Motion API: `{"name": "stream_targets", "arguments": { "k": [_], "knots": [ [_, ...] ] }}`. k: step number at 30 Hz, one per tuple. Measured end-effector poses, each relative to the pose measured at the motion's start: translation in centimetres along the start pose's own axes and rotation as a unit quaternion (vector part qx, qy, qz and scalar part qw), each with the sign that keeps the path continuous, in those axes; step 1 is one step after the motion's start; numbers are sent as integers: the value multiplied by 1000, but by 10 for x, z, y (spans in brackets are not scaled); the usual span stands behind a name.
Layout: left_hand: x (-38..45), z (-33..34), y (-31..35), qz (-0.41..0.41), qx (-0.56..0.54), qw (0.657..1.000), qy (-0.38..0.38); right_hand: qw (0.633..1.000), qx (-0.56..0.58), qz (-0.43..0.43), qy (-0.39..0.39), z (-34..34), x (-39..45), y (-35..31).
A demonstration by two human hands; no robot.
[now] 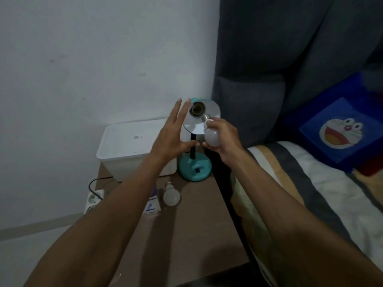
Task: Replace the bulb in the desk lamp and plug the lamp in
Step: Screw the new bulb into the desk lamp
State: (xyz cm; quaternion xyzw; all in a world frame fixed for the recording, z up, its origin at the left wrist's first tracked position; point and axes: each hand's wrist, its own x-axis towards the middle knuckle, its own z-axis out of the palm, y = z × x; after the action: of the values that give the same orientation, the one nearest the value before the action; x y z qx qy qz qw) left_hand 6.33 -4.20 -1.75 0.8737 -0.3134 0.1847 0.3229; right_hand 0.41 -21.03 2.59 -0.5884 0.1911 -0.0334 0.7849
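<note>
A teal desk lamp [194, 169] stands at the back of a brown bedside table [186, 235]. Its shade [211, 108] tilts toward me, showing the empty socket [196, 109]. My right hand [224, 137] grips a white bulb [211, 136], its metal screw base pointing up-left, just right of the socket. My left hand [172, 133] is spread open beside the shade's left edge, fingertips near its rim and thumb by the black stem. A second white bulb [171, 195] lies on the table in front of the lamp base.
A white lidded box [128, 143] sits left of the lamp. A small bulb carton [152, 208] lies by the loose bulb. A white power strip [93, 200] with a black cord lies on the floor at left. A bed [321, 193] adjoins the table's right side.
</note>
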Motion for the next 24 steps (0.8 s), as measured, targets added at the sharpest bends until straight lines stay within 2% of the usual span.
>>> {"name": "stream_targets", "arguments": {
  "k": [5,8,11,20,24],
  "knots": [
    [16,7,-3,33,8,999,-10,981,-170,-86,34,7,10,6],
    [19,10,-10,56,0,998,12,947,-272,-162,48,10,11,10],
    [18,11,-14,72,-4,997,25,899,-344,-259,85,14,14,17],
    [16,6,-15,87,-13,996,33,806,-433,-378,138,22,14,22],
    [18,5,-13,85,-22,995,37,796,-450,-384,125,21,14,21]
  ]
}}
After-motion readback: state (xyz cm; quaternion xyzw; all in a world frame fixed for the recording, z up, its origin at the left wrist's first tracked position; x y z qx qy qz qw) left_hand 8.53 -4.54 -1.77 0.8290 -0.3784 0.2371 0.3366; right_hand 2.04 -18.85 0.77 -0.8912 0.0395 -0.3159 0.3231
